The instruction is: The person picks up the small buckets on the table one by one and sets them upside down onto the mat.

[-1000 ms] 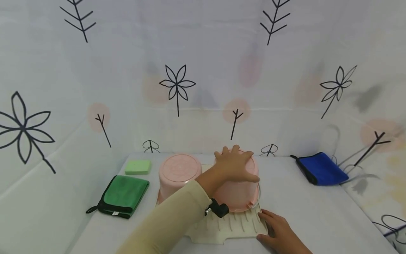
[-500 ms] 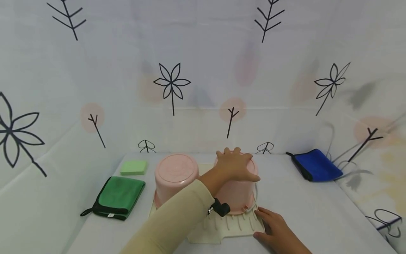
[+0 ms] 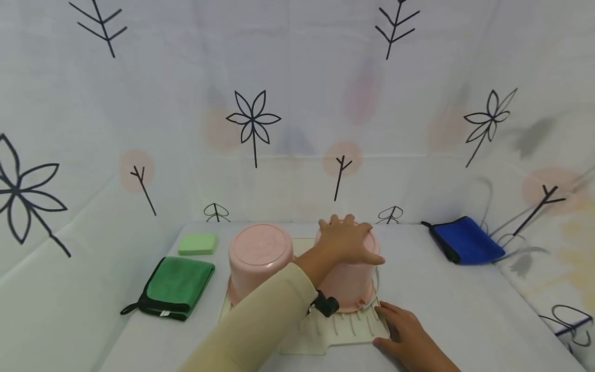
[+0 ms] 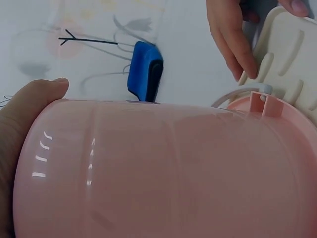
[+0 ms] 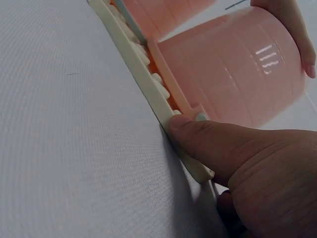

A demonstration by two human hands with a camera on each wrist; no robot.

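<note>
Two pink plastic buckets stand upside down on a cream ribbed draining tray. My left hand rests spread over the base of the right bucket, its thumb lying straight across the near right edge in the head view. The left bucket is partly covered by my left sleeve. My right hand pinches the tray's front right corner. In the right wrist view, its thumb presses on the tray's edge; its other fingers are mostly hidden there. A white handle hangs by the right bucket's rim.
A folded green cloth and a light green sponge block lie on the left of the white-covered table. A folded blue cloth lies at the back right. Patterned white fabric encloses the back and sides.
The head view has shifted slightly. Both hands keep their places on the right bucket and the tray corner; nothing else has visibly moved.
</note>
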